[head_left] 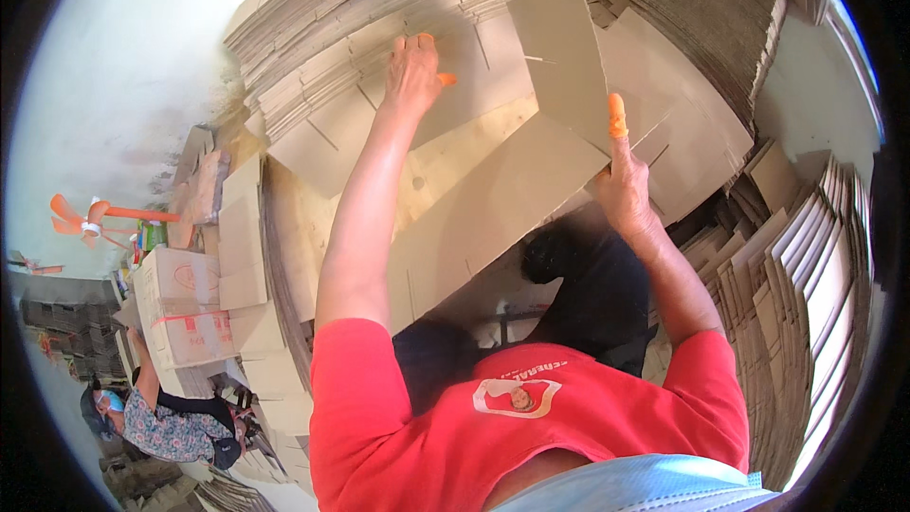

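Note:
My left hand reaches forward, palm down, onto slotted flat cardboard at the front of a stack. Its thumb stands apart from the fingers, and orange covers sit on the thumb and a fingertip. On the right, my right hand grips the edge of a bent cardboard sheet, its orange-covered thumb pointing up and its other fingers mostly hidden beneath. One panel of this cardboard rises at the far side; another brown panel slants toward me over the wooden tabletop.
Tall cardboard stacks stand behind, and several upright sheets lean on the right. On the left are a taped carton and an orange fan. Farther back at lower left, another person sits with an arm raised.

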`<act>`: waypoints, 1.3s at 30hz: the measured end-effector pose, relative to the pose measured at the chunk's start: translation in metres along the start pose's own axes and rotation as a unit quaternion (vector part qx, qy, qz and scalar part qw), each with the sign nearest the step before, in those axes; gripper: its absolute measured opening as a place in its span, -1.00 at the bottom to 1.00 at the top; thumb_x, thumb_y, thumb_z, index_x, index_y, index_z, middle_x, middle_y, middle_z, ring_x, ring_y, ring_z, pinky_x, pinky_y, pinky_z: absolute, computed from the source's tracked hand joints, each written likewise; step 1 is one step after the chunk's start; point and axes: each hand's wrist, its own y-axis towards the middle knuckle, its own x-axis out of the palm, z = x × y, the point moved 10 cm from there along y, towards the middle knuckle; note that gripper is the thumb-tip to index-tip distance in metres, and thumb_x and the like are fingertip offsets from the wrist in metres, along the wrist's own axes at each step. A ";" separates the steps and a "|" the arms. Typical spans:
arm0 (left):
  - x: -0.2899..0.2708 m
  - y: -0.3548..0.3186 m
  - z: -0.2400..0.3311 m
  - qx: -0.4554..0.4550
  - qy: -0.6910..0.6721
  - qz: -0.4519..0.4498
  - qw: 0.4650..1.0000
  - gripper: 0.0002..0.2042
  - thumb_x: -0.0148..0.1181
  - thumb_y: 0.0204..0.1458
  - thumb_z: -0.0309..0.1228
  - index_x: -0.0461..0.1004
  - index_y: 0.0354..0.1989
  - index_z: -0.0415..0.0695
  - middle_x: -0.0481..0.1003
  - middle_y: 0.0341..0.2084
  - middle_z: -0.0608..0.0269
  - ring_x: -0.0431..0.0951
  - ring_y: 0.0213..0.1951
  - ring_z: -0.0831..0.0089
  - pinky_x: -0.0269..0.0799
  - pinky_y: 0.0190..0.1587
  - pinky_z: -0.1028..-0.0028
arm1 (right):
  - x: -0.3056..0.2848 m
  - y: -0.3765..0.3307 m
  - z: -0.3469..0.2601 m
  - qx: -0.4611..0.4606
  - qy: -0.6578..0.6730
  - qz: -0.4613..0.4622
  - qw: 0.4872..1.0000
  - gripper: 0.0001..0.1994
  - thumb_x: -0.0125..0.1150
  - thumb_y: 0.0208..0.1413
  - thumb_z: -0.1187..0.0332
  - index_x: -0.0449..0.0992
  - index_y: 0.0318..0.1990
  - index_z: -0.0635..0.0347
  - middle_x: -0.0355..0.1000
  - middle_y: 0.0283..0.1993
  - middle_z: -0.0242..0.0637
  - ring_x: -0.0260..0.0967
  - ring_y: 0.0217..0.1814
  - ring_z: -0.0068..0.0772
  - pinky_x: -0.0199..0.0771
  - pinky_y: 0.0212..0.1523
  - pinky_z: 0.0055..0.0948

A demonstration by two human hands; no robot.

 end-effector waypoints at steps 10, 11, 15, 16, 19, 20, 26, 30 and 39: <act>0.048 0.037 -0.015 0.049 0.079 0.035 0.995 -0.65 0.39 -0.28 -0.42 0.43 -0.27 -0.19 0.48 -0.33 0.10 0.44 -0.17 0.18 0.37 -0.18 0.25 | -0.003 0.005 0.008 -0.035 0.007 0.028 0.999 -0.04 0.08 -0.23 0.79 -0.12 0.42 0.00 0.47 -0.26 0.07 0.49 -0.29 0.04 0.50 -0.24 -0.33; 0.046 0.037 -0.014 0.064 0.075 0.040 0.994 -0.66 0.37 -0.28 -0.45 0.44 -0.27 -0.17 0.49 -0.37 0.11 0.46 -0.20 0.18 0.38 -0.20 0.26 | -0.003 0.006 0.008 -0.025 0.002 0.027 0.999 -0.04 0.07 -0.23 0.79 -0.10 0.41 0.01 0.47 -0.29 0.06 0.49 -0.31 0.01 0.50 -0.27 -0.35; 0.025 0.022 -0.010 0.079 0.020 0.084 0.993 -0.77 0.29 -0.21 -0.47 0.49 -0.31 -0.11 0.51 -0.40 0.18 0.49 -0.24 0.18 0.40 -0.21 0.25 | -0.006 0.011 -0.003 -0.053 -0.014 0.054 0.997 -0.04 0.08 -0.25 0.79 -0.09 0.41 0.04 0.46 -0.35 0.01 0.49 -0.39 -0.07 0.50 -0.35 -0.39; 0.022 0.020 -0.006 0.088 0.012 0.080 0.993 -0.79 0.29 -0.20 -0.46 0.50 -0.32 -0.09 0.52 -0.40 0.20 0.49 -0.24 0.19 0.41 -0.21 0.25 | -0.005 0.012 -0.004 -0.054 -0.010 0.051 0.997 -0.03 0.08 -0.26 0.79 -0.09 0.41 0.01 0.47 -0.33 0.02 0.49 -0.38 -0.06 0.50 -0.32 -0.38; 0.019 0.009 0.009 0.106 -0.021 0.017 0.994 -0.89 0.23 -0.19 -0.52 0.50 -0.43 -0.11 0.52 -0.46 0.18 0.51 -0.27 0.20 0.43 -0.26 0.25 | -0.002 0.011 -0.004 -0.035 -0.003 0.019 0.999 -0.01 0.09 -0.26 0.79 -0.09 0.41 -0.07 0.47 -0.25 0.04 0.48 -0.31 -0.01 0.51 -0.24 -0.35; 0.020 0.005 0.015 0.111 -0.033 -0.011 0.993 -0.93 0.20 -0.19 -0.55 0.49 -0.49 -0.13 0.52 -0.49 0.16 0.52 -0.28 0.20 0.44 -0.28 0.24 | 0.000 0.011 -0.002 -0.013 -0.005 -0.006 1.000 -0.01 0.09 -0.26 0.79 -0.09 0.41 -0.10 0.46 -0.20 0.06 0.48 -0.28 0.01 0.51 -0.21 -0.34; -0.004 -0.017 0.050 0.176 -0.054 0.037 0.982 -0.94 0.12 -0.22 -0.60 0.46 -0.57 -0.14 0.48 -0.57 0.19 0.52 -0.32 0.23 0.48 -0.41 0.30 | 0.007 0.004 -0.007 0.017 0.029 -0.077 0.996 -0.03 0.08 -0.23 0.78 -0.06 0.40 -0.17 0.39 0.03 0.10 0.44 -0.07 0.09 0.47 -0.06 -0.29; -0.016 -0.030 0.071 0.194 -0.038 0.043 0.979 -0.87 0.16 -0.16 -0.56 0.54 -0.42 -0.08 0.50 -0.53 0.31 0.50 -0.33 0.35 0.47 -0.41 0.38 | 0.009 -0.003 -0.008 0.021 0.017 -0.091 0.995 -0.05 0.05 -0.22 0.77 -0.05 0.40 -0.16 0.37 0.06 0.10 0.41 -0.04 0.16 0.47 -0.05 -0.24; -0.093 -0.084 0.132 0.238 -0.157 0.095 0.954 -0.92 0.22 -0.18 -0.55 0.45 -0.48 -0.14 0.43 -0.54 0.26 0.45 -0.38 0.32 0.42 -0.44 0.39 | 0.024 -0.017 0.009 0.015 -0.065 -0.137 0.988 -0.08 0.04 -0.15 0.70 -0.14 0.41 -0.15 0.39 -0.05 0.05 0.41 -0.15 0.17 0.46 -0.14 -0.09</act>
